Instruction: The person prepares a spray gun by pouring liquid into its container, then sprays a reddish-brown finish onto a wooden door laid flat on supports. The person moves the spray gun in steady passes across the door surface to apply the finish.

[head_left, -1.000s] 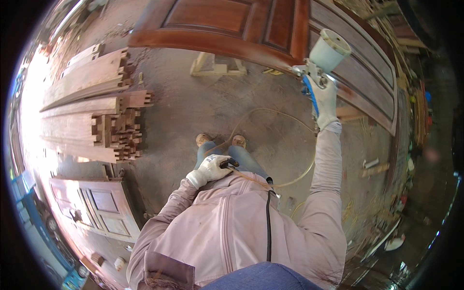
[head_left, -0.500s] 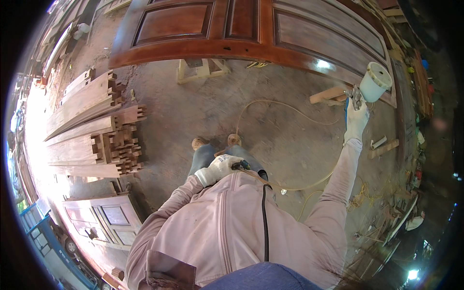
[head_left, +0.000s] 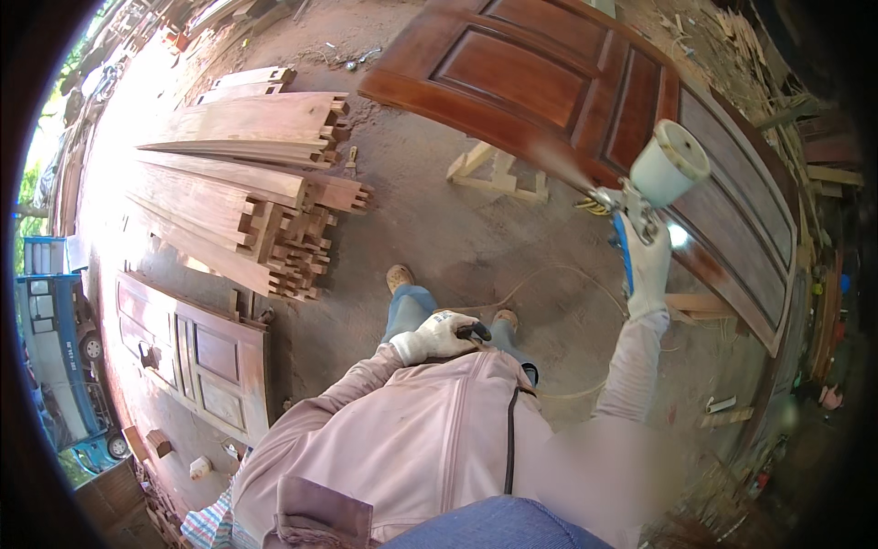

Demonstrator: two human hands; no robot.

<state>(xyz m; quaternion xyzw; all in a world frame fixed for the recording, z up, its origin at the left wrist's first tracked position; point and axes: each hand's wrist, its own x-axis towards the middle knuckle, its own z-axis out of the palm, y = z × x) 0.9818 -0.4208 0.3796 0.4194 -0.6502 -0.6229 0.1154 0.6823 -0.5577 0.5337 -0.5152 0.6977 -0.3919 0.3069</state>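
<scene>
Plainly, the right hand (head_left: 647,267) grips a spray gun (head_left: 651,220), its mist (head_left: 567,167) meeting the door (head_left: 599,137) just ahead; the left hand (head_left: 437,336) curls round a dark object (head_left: 476,329). Reddish left sections look coated; greyer right panels (head_left: 745,188) seemingly remain.

"Where's the right grip (head_left: 647,263)?"
"Out ahead of the torso (head_left: 402,430) and to its right, fingers (head_left: 655,229) curled, arm (head_left: 631,357) outstretched."
"And the left grip (head_left: 437,337)?"
"Just before the torso, curled, forearm (head_left: 358,380) angled inward."
</scene>
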